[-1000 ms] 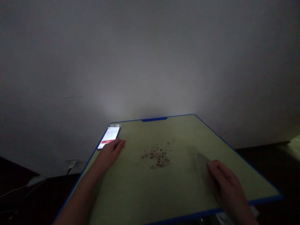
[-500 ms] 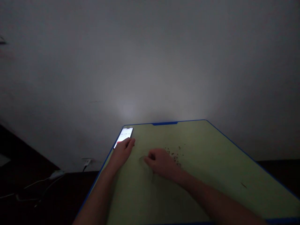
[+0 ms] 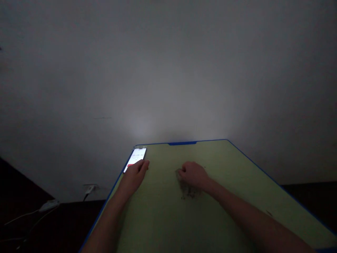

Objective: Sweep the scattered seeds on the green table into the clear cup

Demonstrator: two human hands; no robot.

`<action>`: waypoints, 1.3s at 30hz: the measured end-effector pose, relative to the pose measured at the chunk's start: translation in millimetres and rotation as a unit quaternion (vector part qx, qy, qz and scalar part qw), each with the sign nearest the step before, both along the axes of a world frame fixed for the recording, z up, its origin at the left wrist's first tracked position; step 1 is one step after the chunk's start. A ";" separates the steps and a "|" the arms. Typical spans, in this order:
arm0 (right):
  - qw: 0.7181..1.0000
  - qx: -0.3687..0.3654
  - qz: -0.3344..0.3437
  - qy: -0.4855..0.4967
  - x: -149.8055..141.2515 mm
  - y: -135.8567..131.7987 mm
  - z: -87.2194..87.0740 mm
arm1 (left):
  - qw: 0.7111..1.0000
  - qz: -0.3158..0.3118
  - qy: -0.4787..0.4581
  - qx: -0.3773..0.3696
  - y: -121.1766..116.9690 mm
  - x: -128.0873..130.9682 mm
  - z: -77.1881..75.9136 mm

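My right hand (image 3: 193, 174) is closed in a fist low over the middle of the table. A faint, see-through thing (image 3: 178, 174) shows at its thumb side, too blurred to name. Dark crumbs (image 3: 189, 193) lie on the tabletop just on the near side of this hand, partly in its shadow. My left hand (image 3: 135, 173) rests at the table's left side with its fingers curled in, and nothing shows in it. It covers the lower corner of a lit phone (image 3: 137, 156), whose screen shows a timer and a red button.
The pale green table (image 3: 158, 214) has a blue rim and stands against a grey wall (image 3: 168, 70). A small dark sliver (image 3: 269, 213) lies at the table's right. Down at the left are a plug (image 3: 90, 190) and a power strip (image 3: 49, 205) with cords. The room is dim.
My right hand has moved right, over where the crumbs lay. The crumbs now show on its near side, closer together. My left hand stays by the phone; the view has shifted slightly.
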State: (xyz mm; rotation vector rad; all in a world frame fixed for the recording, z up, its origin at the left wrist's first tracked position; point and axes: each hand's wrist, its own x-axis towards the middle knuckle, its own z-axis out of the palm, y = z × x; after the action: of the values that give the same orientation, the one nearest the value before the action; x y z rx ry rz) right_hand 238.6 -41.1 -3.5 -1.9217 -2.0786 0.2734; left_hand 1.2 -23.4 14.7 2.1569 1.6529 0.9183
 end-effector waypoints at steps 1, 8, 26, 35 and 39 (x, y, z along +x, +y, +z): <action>1.000 -0.003 -0.011 -0.004 10.8 1.9 -0.1 | 1.000 -0.001 0.002 -0.001 0.1 -0.1 -0.2; 0.998 -0.028 -0.054 -0.004 77.9 8.8 -2.8 | 1.000 -0.012 0.021 0.000 4.0 -1.0 -2.8; 0.994 -0.028 0.076 0.072 20.1 -31.5 -5.8 | 0.999 -0.005 0.025 -0.026 3.0 -1.0 3.3; 0.993 -0.080 0.003 0.083 109.0 -33.7 -11.7 | 0.998 -0.006 0.040 -0.047 2.0 -1.1 0.8; 0.991 -0.088 -0.001 0.097 131.6 -30.2 -8.2 | 0.998 -0.003 0.033 -0.059 0.3 -0.1 2.3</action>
State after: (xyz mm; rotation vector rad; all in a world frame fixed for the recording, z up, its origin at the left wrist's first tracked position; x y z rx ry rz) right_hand 370.2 -71.3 -11.7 -1.9078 -1.9807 0.6369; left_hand 1.1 -23.1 17.0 2.1334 1.6858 0.7345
